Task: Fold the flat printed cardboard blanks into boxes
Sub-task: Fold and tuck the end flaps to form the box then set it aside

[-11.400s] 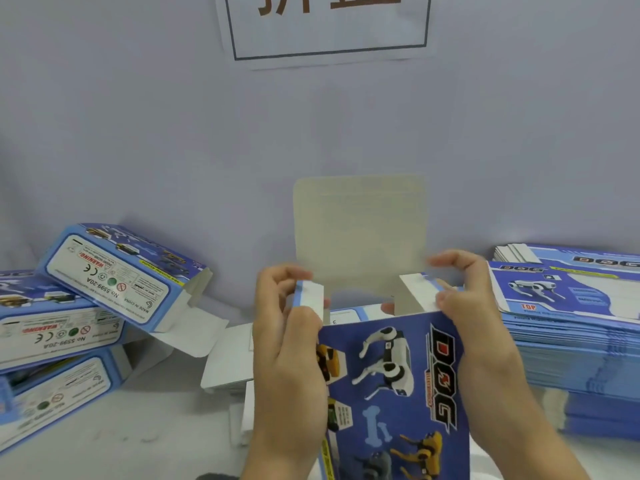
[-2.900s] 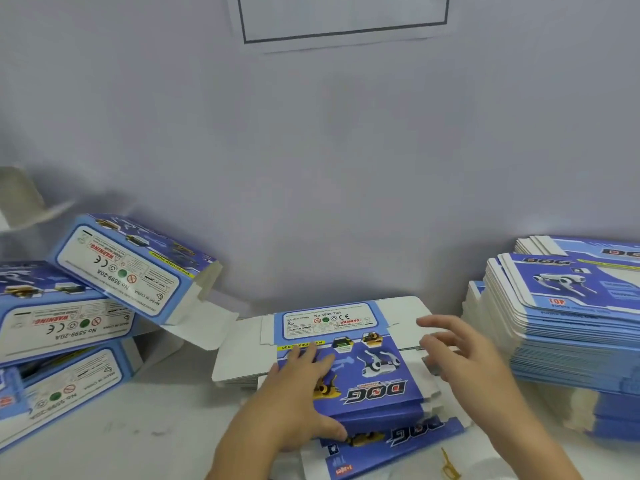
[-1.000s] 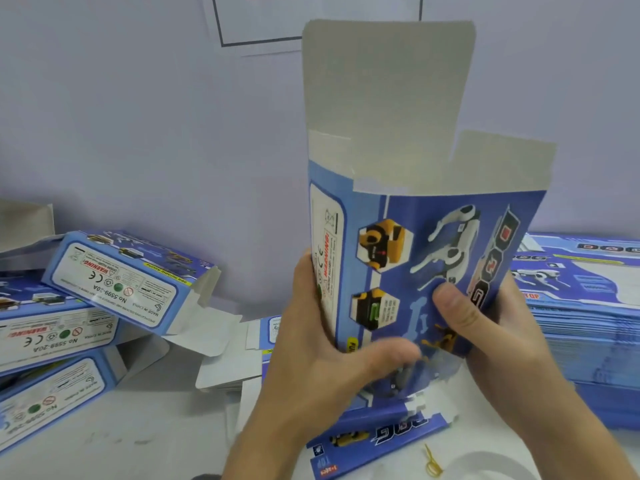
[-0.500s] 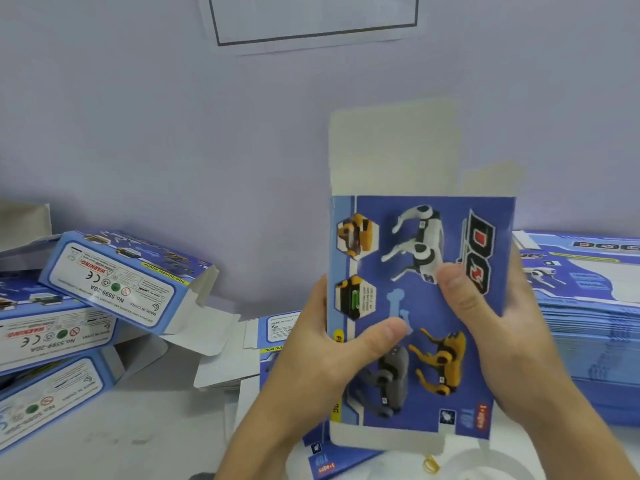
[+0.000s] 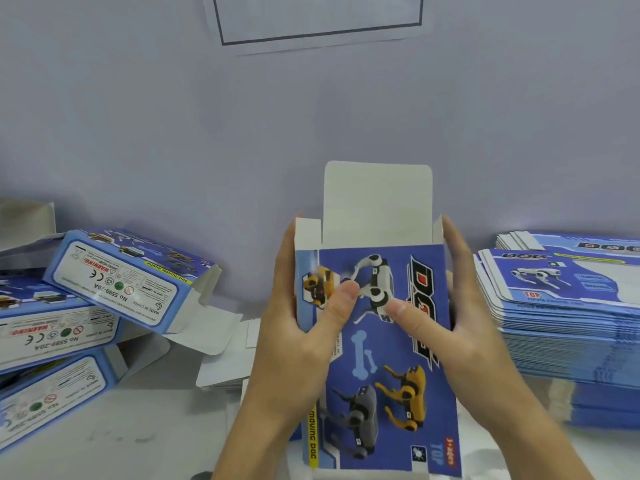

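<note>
A blue printed cardboard box [image 5: 391, 362] with robot-dog pictures stands upright in front of me, opened into a sleeve. Its pale top flap stands straight up and two small side flaps stick up beside it. My left hand [image 5: 298, 334] grips the box's left edge, thumb on the printed front. On the other side my right hand [image 5: 464, 327] grips the right edge, thumb pressed on the front near the white dog. A tall stack of flat blanks [image 5: 568, 306] lies at the right.
Three folded boxes [image 5: 114, 289] with open end flaps are piled at the left against the wall. A few flat blanks [image 5: 228, 358] lie on the white table behind my hands. A paper sign [image 5: 318, 22] hangs on the grey wall.
The box has come down and nearer to me. Both hands have slid up from its lower half to its upper edges, and the sleeve now looks squarer.
</note>
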The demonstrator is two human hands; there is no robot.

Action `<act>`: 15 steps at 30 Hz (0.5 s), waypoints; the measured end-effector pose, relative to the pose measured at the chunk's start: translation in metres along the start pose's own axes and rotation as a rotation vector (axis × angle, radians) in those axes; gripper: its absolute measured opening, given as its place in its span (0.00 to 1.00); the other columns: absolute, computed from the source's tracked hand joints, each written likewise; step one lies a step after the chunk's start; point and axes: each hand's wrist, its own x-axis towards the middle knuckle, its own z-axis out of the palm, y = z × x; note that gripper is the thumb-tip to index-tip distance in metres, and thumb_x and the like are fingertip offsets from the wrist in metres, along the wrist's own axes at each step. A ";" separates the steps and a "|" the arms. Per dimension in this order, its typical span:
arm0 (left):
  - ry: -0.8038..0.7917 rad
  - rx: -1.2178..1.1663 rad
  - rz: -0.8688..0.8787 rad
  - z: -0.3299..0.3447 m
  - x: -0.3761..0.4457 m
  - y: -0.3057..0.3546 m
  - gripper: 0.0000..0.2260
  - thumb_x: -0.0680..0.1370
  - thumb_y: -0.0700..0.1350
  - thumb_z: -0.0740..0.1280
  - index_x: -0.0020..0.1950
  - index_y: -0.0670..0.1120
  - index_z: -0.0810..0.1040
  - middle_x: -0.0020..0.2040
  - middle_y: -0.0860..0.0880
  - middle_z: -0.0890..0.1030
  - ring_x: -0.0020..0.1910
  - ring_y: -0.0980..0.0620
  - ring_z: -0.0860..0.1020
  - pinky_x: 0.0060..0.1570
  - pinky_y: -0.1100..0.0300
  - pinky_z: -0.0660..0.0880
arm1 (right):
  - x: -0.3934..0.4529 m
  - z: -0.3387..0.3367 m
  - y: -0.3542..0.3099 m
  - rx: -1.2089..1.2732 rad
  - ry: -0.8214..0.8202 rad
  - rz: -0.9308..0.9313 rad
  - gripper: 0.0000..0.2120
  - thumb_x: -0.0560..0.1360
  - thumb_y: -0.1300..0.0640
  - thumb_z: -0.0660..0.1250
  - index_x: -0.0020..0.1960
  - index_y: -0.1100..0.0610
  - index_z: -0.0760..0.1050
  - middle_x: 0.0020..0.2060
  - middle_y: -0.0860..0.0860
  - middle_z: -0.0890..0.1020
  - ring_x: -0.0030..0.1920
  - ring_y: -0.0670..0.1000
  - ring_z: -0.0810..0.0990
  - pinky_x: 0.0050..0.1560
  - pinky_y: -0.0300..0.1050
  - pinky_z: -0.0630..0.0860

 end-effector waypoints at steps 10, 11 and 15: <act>0.031 -0.156 -0.029 0.007 -0.001 0.006 0.16 0.71 0.61 0.69 0.51 0.53 0.72 0.37 0.45 0.80 0.39 0.51 0.84 0.33 0.54 0.80 | 0.014 0.002 -0.013 0.102 -0.114 0.115 0.33 0.61 0.37 0.78 0.60 0.50 0.74 0.42 0.47 0.87 0.42 0.46 0.87 0.38 0.35 0.81; 0.075 -0.160 -0.045 0.010 -0.001 0.008 0.18 0.71 0.64 0.67 0.48 0.51 0.72 0.35 0.41 0.76 0.37 0.49 0.80 0.31 0.48 0.78 | 0.019 0.003 -0.018 0.102 -0.082 0.110 0.41 0.51 0.28 0.78 0.52 0.55 0.74 0.34 0.46 0.86 0.34 0.42 0.85 0.34 0.31 0.78; 0.209 -0.095 -0.053 0.013 0.000 0.017 0.19 0.71 0.63 0.63 0.39 0.48 0.66 0.35 0.38 0.66 0.35 0.46 0.68 0.33 0.48 0.69 | 0.021 0.005 -0.028 -0.009 0.019 0.171 0.15 0.78 0.45 0.67 0.34 0.49 0.77 0.19 0.48 0.75 0.20 0.45 0.75 0.25 0.37 0.72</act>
